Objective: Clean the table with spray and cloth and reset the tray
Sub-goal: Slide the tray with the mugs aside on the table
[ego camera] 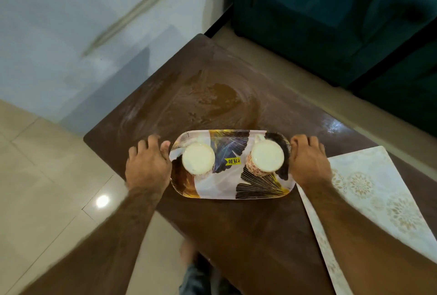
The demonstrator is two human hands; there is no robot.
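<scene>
Oval patterned tray [233, 189] lying flat on the dark brown table [260, 242], nearer the table's left edge than its right. Leaf print in black, gold and blue across the tray; yellow price sticker [233, 161] near its middle. Two cups standing upright on the tray: left cup [198, 158] by the tray's left end, right cup [266, 157] by its right end, sticker between them, cups apart from each other. Pale inside both cups; contents impossible to tell.

Left hand [147, 164] at the tray's left end, thumb on the rim, other fingers curled down past the edge, gripping it. Right hand [308, 164] at the tray's right end, fingers curled over the rim, holding it likewise.

Beyond the tray, whitish swirled smears [189, 96] across the tabletop. Right of the tray, a pale mat with floral medallions [369, 200] lying on the table, partly under the right forearm. Farther right and beyond the tray, a dark teal sofa [331, 11]. Left of the tray, past the table edge, beige floor tiles [47, 176].
</scene>
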